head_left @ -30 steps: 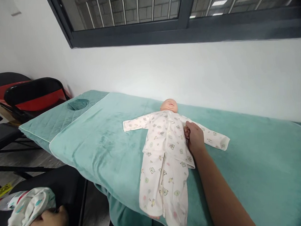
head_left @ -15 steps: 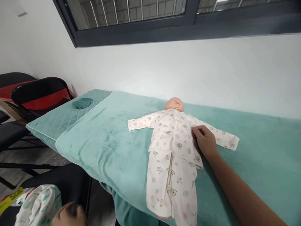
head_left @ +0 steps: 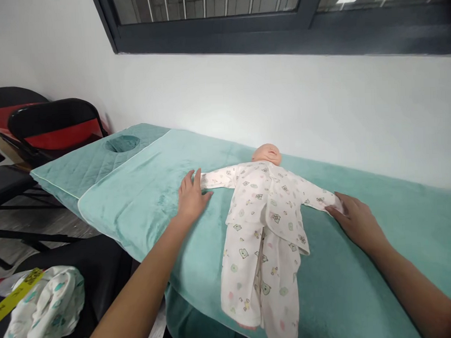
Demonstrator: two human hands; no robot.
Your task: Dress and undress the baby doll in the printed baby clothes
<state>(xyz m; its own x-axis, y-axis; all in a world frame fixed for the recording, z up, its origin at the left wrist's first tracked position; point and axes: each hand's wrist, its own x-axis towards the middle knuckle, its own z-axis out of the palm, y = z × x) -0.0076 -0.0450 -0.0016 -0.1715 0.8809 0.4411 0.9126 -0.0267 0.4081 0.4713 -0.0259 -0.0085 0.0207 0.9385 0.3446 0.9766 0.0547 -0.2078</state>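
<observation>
A baby doll [head_left: 266,154] lies on its back, dressed in a white long-sleeved top [head_left: 265,194] and white pants [head_left: 247,276] with small animal prints. Both sleeves stretch out sideways. My left hand [head_left: 191,195] is at the cuff of the left-hand sleeve [head_left: 218,178], fingers and thumb spread around its end. On the other side, my right hand [head_left: 356,216] has thumb and fingers closed over the cuff of the right-hand sleeve [head_left: 317,195]. The doll's hands are hidden; a little of its feet shows below the pants.
The doll rests on a bed with a teal cover [head_left: 152,191], which has a round hole [head_left: 123,143] at its left end. A black chair [head_left: 103,272] at lower left holds a crumpled printed cloth [head_left: 56,303] and a yellow strip [head_left: 17,297]. Behind are a white wall and black-and-red chairs [head_left: 61,125].
My left hand has come up from the chair to the left-hand sleeve, fingers spreading. My right hand has moved from the top's side out to the right-hand cuff. The view has shifted slightly.
</observation>
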